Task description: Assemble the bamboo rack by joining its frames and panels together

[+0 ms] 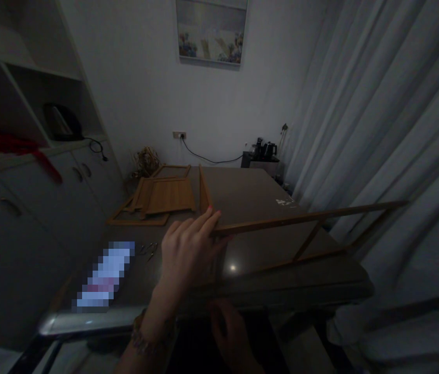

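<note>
My left hand (186, 246), with a beaded bracelet at the wrist, is closed over the near left end of a ladder-like wooden frame (277, 224). The frame stands on its long edge and stretches to the right across the table. A narrow wooden board (204, 191) runs away from my left fingertips towards the far side. Below, at the table's front edge, my right hand (227, 324) is in shadow, its fingers curled near the frame's lower corner. Whatever lies between those fingers is too dark to make out.
Slatted wooden panels (168, 196) lie at the left of the grey table (238, 189). Nearer are small metal pieces (149, 250) and a blurred-out bright phone-like rectangle (106, 275). Small white bits (284, 202) sit at right. Cabinets (59, 192) flank the left, curtains (378, 119) the right.
</note>
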